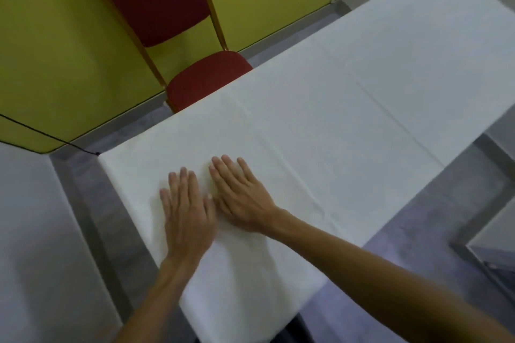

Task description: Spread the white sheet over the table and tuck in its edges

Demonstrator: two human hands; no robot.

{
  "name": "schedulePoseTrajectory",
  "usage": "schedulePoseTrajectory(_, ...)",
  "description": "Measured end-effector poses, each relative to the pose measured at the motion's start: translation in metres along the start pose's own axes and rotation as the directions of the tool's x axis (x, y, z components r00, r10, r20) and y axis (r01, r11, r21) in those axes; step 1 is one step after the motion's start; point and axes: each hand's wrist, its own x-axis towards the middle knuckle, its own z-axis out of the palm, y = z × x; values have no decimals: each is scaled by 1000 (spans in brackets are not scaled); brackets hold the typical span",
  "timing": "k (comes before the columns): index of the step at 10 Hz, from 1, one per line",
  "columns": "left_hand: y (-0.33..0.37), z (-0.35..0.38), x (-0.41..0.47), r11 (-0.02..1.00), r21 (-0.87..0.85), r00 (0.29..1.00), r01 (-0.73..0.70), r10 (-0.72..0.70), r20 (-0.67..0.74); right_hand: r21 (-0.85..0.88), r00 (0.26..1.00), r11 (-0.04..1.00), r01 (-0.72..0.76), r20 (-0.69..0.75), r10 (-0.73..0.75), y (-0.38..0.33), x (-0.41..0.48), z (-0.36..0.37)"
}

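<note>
The white sheet (320, 125) lies spread flat over the long table, which runs from the lower middle up to the far right, with faint fold creases across it. My left hand (185, 209) rests palm down on the sheet near its left end, fingers straight and slightly apart. Right beside it, my right hand (241, 195) also lies flat on the sheet, fingers extended, its thumb side touching the left hand. Neither hand grips any cloth. The tabletop itself is hidden under the sheet.
A red chair (206, 81) with a gold frame is pushed in at the table's far side. Behind it stands a yellow wall (55, 50). Another white-covered surface (28, 231) sits at the left across a narrow grey floor gap (92, 203). Grey floor lies at the right.
</note>
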Motion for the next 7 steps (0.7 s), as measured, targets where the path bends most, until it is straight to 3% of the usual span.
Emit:
schedulePoseTrajectory(1,4,14,-29,998,43,996,47,-50,72,-24,998,998,-55,10,55,20,-30,3)
schedulePoseTrajectory(2,-2,8,-25,998,46,994,47,-51,99,-55,964,963,-265,-10,265,85,-63,-14)
schedulePoseTrajectory(3,1,8,-27,999,31,993,42,-45,106,-62,859,858,-511,-6,511,167,-110,-43)
schedulePoseTrajectory(4,3,4,-27,998,37,988,49,-54,141,-47,785,786,-617,45,618,207,-136,-65)
schedulePoseTrajectory(5,3,-3,-26,997,42,979,67,-74,190,-5,758,761,-648,85,646,192,-128,-72)
schedulePoseTrajectory(7,13,-55,6,995,101,939,8,-42,340,35,843,845,-534,107,528,167,-72,-128)
